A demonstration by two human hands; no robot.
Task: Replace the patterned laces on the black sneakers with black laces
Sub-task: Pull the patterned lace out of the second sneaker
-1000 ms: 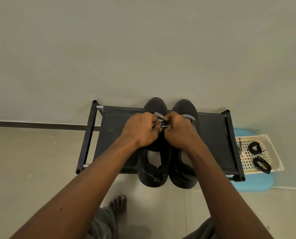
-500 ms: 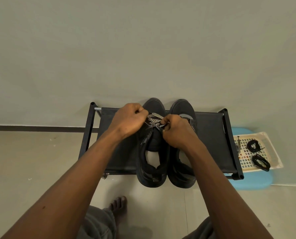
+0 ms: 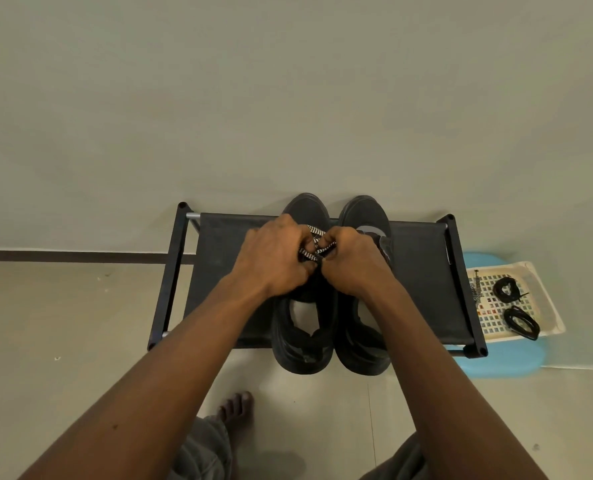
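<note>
Patterned lace, black and white, is seen crossed over the upper eyelets of the left sneaker, where it is pinched from both sides. Its strands are gripped by the curled fingers of the left hand and of the right hand, the two hands being held almost knuckle to knuckle. The right sneaker is set just beside the left one, toes pointed at the wall. Both are carried near the middle of the black fabric top of a low rack, with heels overhanging its near edge. Beyond the rack's right end, a pale slotted tray is rested on a blue stool. Two coiled black laces are laid in it, apart from each other, and a short patterned strip is laid along its left edge. A bare foot is seen on the floor before the rack's near edge.
</note>
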